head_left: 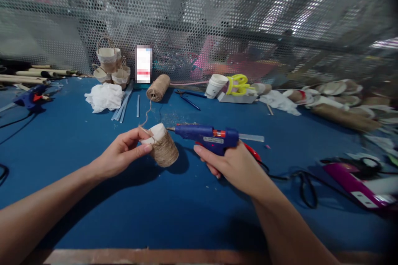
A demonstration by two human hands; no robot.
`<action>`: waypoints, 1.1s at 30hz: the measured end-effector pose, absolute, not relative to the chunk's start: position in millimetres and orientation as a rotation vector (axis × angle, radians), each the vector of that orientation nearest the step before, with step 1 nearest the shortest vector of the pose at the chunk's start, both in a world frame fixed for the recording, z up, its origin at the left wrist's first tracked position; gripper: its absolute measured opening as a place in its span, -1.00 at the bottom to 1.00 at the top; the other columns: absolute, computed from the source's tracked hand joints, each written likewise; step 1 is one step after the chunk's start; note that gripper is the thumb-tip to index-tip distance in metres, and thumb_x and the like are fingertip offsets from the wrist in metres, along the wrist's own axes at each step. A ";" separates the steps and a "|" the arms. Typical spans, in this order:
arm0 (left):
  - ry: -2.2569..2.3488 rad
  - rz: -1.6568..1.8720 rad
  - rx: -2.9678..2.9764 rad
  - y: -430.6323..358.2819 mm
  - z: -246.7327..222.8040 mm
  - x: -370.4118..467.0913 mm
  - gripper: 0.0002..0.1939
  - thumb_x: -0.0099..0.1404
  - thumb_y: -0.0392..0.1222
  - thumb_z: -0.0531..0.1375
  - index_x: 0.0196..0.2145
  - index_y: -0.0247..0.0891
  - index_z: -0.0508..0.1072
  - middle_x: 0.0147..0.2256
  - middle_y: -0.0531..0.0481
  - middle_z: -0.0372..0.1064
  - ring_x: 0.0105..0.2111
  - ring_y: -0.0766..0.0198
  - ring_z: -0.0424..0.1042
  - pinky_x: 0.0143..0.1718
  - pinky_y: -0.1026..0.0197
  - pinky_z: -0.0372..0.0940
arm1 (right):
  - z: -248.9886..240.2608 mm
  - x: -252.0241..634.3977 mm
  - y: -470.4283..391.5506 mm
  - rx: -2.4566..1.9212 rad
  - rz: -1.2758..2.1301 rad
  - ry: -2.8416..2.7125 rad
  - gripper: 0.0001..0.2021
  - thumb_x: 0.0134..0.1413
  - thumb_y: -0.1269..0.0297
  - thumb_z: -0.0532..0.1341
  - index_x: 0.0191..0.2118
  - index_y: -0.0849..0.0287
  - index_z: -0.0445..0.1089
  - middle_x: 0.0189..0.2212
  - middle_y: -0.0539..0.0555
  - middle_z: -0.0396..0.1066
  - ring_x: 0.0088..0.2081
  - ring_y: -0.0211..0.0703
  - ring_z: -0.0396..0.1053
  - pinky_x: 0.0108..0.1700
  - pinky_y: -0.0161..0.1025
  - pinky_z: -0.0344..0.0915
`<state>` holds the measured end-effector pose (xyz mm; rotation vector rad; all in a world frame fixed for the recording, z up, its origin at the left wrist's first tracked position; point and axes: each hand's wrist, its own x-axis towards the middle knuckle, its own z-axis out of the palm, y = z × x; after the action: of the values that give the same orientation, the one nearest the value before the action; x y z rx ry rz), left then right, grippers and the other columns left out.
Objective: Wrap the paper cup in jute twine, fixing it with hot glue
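My left hand (132,149) pinches the rim of a small white paper cup (158,131), tilted above the blue table. Brown jute twine (165,151) is wound around most of the cup; a white band near the rim is bare. From my left fingers a strand runs up to the twine spool (159,87), which lies on its side. My right hand (230,165) is wrapped around the handle of a blue hot glue gun (203,133). Its nozzle points left, close to the cup's white band; I cannot tell whether they touch. A clear glue stick (251,137) sticks out of its back.
Behind stand twine-covered baskets (107,60), white cloth (105,97), glue sticks (124,103), blue pliers (189,98), a paper cup (215,85) and yellow-handled scissors (238,84). A second glue gun (29,97) lies left. At right, the cord runs toward a purple power strip (351,182).
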<state>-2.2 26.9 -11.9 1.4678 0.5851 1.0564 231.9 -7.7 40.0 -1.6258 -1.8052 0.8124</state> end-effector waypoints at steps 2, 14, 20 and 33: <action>0.582 1.060 1.469 26.6 -11.8 -2.3 -0.93 0.18 -0.24 0.18 -0.44 -0.26 0.37 -0.40 0.05 0.30 -0.36 0.38 0.29 -0.26 0.30 0.21 | 37.0 233.2 -3.9 -1.623 0.825 -1.792 -0.63 -0.02 0.16 0.17 -0.74 0.15 0.15 -0.84 -0.08 0.17 -0.75 -0.34 0.19 -0.60 -0.34 0.19; 0.684 1.037 1.661 31.1 -11.1 -2.4 -0.85 0.17 -0.16 0.17 -0.45 -0.29 0.31 -0.39 0.02 0.28 -0.36 0.33 0.28 -0.25 0.25 0.19 | 10.4 256.5 56.3 -1.735 0.821 -1.306 -0.81 -0.05 0.21 0.23 -0.50 0.23 0.33 -0.59 -0.02 0.33 -0.58 -0.32 0.25 -0.54 -0.35 0.18; 0.744 1.012 1.911 31.8 -13.5 -3.4 -0.88 0.21 -0.18 0.10 -0.42 -0.28 0.29 -0.34 -0.03 0.29 -0.29 0.26 0.29 -0.15 0.17 0.17 | -2.5 267.9 99.9 -1.963 0.811 -1.329 -0.77 0.13 0.18 0.12 -0.27 0.27 0.34 -0.38 0.02 0.37 -0.44 -0.31 0.33 -0.40 -0.28 0.32; 0.815 0.987 1.985 27.6 -6.5 0.9 -0.91 0.18 -0.21 0.10 -0.43 -0.28 0.31 -0.40 0.00 0.28 -0.36 0.28 0.27 -0.23 0.20 0.17 | 26.9 240.4 94.2 -2.015 0.313 -1.635 -0.78 -0.03 0.17 0.23 -0.47 0.26 0.37 -0.28 0.27 0.35 -0.14 0.08 0.27 -0.16 -0.02 0.21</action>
<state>0.9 27.6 -6.5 1.9853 0.8152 0.9865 240.4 94.2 26.9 -2.0151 -1.6347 0.3125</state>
